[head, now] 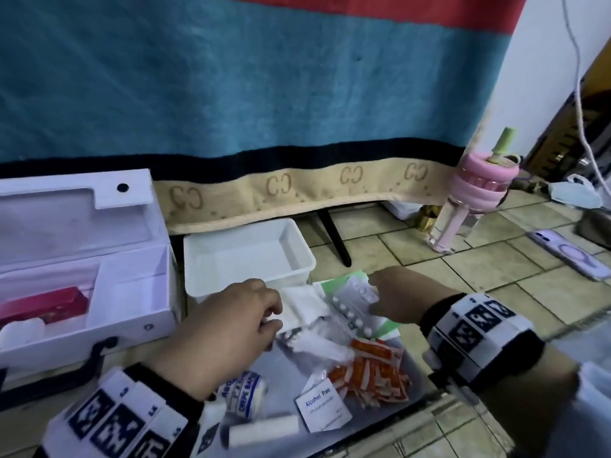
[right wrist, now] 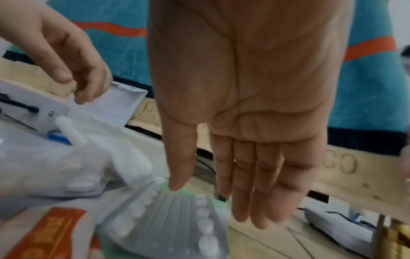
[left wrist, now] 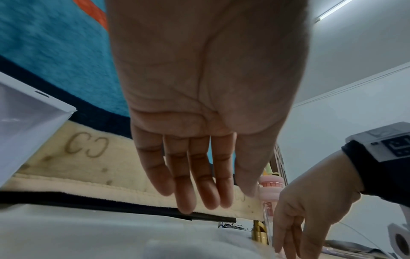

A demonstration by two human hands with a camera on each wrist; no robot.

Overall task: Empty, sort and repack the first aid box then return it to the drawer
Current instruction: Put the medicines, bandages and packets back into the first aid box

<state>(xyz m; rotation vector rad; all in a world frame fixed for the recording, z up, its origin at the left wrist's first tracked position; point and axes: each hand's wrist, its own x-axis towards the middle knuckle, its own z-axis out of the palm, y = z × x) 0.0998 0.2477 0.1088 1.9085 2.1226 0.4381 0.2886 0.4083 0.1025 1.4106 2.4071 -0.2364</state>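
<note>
The white first aid box [head: 132, 312] stands open on the left, with a pink carton [head: 43, 305] and a white roll [head: 23, 328] inside. In front lies a pile: blister packs of white pills [head: 350, 307] [right wrist: 173, 222], white gauze [head: 304, 305], orange plasters [head: 373, 371], an alcohol pad [head: 322, 408] and a crepe bandage [head: 244, 391]. My left hand [head: 274, 314] [left wrist: 199, 189] hovers over the gauze with relaxed fingers and holds nothing. My right hand [head: 375, 297] [right wrist: 221, 192] has straight fingers over the blister packs, the thumb tip at their far edge.
An empty white tray [head: 198, 256] sits behind the pile, under the hanging blue blanket [head: 231, 94]. A black leg [head: 334, 239] stands beside it. On the tiled floor to the right are a pink bottle [head: 476, 193], a phone [head: 572, 252] and a face mask [head: 575, 193].
</note>
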